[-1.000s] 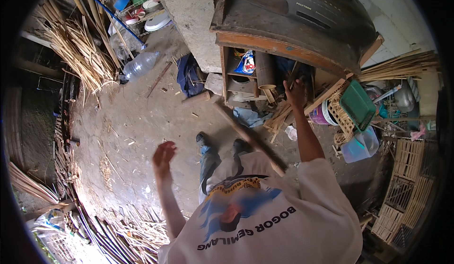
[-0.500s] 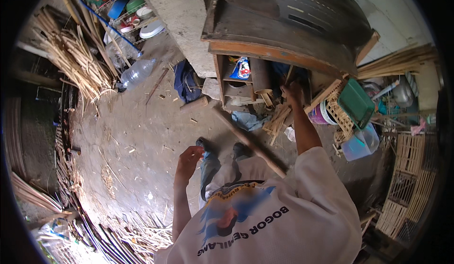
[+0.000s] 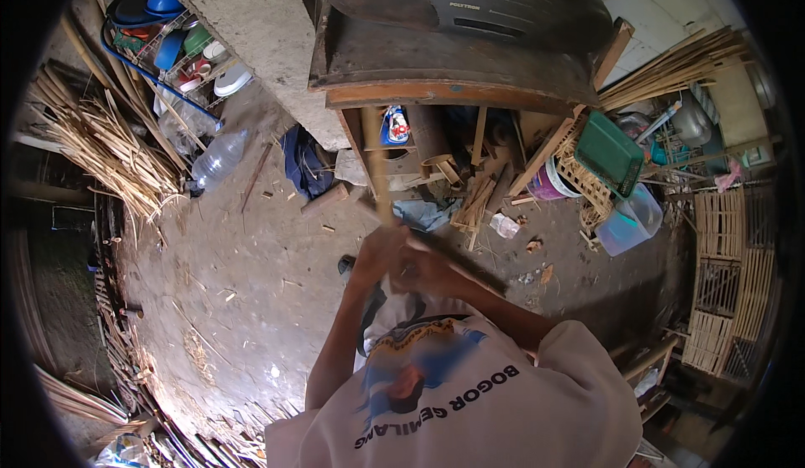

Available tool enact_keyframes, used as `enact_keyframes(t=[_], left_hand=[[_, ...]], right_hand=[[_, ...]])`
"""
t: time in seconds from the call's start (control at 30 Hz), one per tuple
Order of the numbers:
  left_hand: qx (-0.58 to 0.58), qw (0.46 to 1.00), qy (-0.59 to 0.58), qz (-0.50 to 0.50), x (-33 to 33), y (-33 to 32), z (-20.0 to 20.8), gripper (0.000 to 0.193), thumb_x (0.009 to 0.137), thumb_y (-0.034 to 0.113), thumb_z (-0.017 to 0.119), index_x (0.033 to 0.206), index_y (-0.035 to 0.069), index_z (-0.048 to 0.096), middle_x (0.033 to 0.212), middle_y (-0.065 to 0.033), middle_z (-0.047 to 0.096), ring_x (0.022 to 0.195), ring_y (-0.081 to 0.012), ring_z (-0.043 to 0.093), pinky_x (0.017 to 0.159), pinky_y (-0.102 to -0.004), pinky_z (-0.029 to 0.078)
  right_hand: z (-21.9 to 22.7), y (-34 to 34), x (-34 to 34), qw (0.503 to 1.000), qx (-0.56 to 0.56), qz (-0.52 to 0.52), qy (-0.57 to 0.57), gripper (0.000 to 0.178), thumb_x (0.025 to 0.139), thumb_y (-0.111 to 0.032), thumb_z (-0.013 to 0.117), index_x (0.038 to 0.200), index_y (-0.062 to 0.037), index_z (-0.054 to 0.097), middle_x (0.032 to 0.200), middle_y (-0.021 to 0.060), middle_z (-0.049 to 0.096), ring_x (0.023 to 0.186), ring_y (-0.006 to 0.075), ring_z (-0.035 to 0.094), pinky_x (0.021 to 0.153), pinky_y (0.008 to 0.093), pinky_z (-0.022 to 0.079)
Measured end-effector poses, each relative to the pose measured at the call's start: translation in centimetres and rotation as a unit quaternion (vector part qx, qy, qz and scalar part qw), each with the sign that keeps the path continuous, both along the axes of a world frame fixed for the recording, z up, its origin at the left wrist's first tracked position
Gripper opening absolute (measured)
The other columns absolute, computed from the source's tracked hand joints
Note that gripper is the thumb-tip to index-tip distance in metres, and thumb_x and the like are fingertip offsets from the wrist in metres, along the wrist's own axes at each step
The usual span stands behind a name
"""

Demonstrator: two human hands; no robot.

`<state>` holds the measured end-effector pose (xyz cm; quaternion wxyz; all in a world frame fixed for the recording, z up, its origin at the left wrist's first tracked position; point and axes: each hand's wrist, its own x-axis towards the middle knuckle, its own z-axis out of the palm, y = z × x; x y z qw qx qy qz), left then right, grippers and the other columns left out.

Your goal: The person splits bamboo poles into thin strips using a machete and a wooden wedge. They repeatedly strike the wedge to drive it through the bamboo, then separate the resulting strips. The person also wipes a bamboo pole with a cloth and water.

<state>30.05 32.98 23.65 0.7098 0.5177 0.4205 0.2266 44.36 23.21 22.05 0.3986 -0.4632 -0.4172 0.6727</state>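
In front of my body, my left hand and my right hand are close together, both closed around the lower end of a pale bamboo stick. Motion smears the stick and the fingers. It points away from me, its far end passing in front of the left side of a wooden cabinet. What lies between my palms is hidden. Below my hands, a long wooden pole lies on the floor, partly covered by my arms.
A dark radio cassette player stands on the cabinet. Bamboo strips are bundled at the left beside a clear plastic bottle. To the right are a green basin and a clear tub. Wood scraps litter the floor.
My right hand has drawn back from the cabinet's lower opening to my front, with the bamboo stick. My left hand has come up and right to join it and closed. The view has shifted.
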Motion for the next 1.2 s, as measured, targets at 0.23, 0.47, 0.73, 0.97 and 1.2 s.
enact_keyframes(t=[0.23,0.47,0.73,0.97,1.2], left_hand=[[-0.020,0.985,0.168,-0.022,-4.3,-0.4,2.9,0.028,0.099,0.024,0.058,0.110,0.002,0.071,0.064,0.0050,0.049,0.056,-0.0052,0.047,0.056,-0.0244,0.047],[0.091,0.888,0.443,0.086,-18.0,-8.0,-3.8,0.039,0.099,0.034,0.052,0.099,0.001,0.073,0.067,-0.0106,0.060,0.061,-0.0222,0.063,0.052,-0.0310,0.051],[-0.017,0.897,0.398,0.191,-21.5,-12.3,-4.1,0.044,0.103,0.035,0.042,0.101,-0.001,0.067,0.063,-0.0105,0.057,0.053,-0.0190,0.057,0.049,-0.0338,0.049],[-0.063,0.934,0.260,0.238,-16.9,-11.2,-2.3,0.028,0.102,0.028,0.053,0.110,0.002,0.059,0.059,-0.0021,0.054,0.046,-0.0110,0.054,0.044,-0.0267,0.047],[-0.132,0.943,0.228,0.205,-13.7,-9.8,-5.5,0.029,0.101,0.028,0.055,0.113,0.002,0.058,0.065,-0.0053,0.062,0.052,-0.0109,0.060,0.044,-0.0254,0.046]], right_hand=[[1.9,5.4,7.3,0.951,-0.011,0.213,-0.225,0.028,0.087,-0.029,0.072,0.095,-0.0030,0.074,0.091,0.0075,0.074,0.084,0.0161,0.068,0.078,0.0339,0.053],[-9.9,13.6,19.9,0.650,0.059,-0.063,-0.755,0.043,0.089,-0.033,0.063,0.125,-0.0099,0.059,0.119,0.0121,0.067,0.107,0.0299,0.065,0.088,0.0458,0.050],[-12.2,16.9,19.7,0.585,0.032,0.002,-0.811,0.057,0.082,-0.030,0.068,0.131,-0.0039,0.056,0.131,0.0190,0.058,0.115,0.0326,0.060,0.095,0.0514,0.043],[-10.9,10.7,12.2,0.695,0.267,-0.305,-0.594,0.022,0.089,-0.017,0.066,0.108,-0.0080,0.062,0.092,0.0136,0.066,0.083,0.0289,0.066,0.073,0.0407,0.052],[-27.8,8.2,11.9,0.874,-0.092,-0.065,-0.472,0.028,0.092,-0.031,0.066,0.096,-0.0041,0.064,0.085,0.0128,0.069,0.082,0.0294,0.068,0.074,0.0413,0.051]])
